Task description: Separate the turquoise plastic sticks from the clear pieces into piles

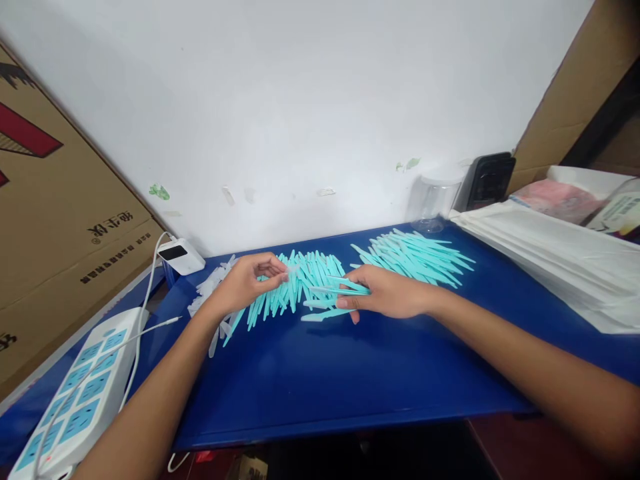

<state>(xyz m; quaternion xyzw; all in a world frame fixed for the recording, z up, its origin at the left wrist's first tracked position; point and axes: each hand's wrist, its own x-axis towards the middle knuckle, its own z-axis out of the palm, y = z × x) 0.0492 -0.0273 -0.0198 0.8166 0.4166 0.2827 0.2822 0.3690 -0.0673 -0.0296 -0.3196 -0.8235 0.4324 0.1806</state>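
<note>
My right hand is closed around several teal eyebrow razors, slim plastic sticks whose paler ends fan out to the left. Between the thumb and fingertips of my left hand is a small translucent plastic cap. Below and beyond both hands lies a wide heap of teal razors on the blue table. A second pile of razors sits farther right, behind my right hand. Partly hidden by my left wrist is a pile of translucent caps.
On the left are a white power strip, a cable and a small white device with a dark screen. At the back right stand a clear jar and a black object. White packaging sheets line the right side; a cardboard box rises left.
</note>
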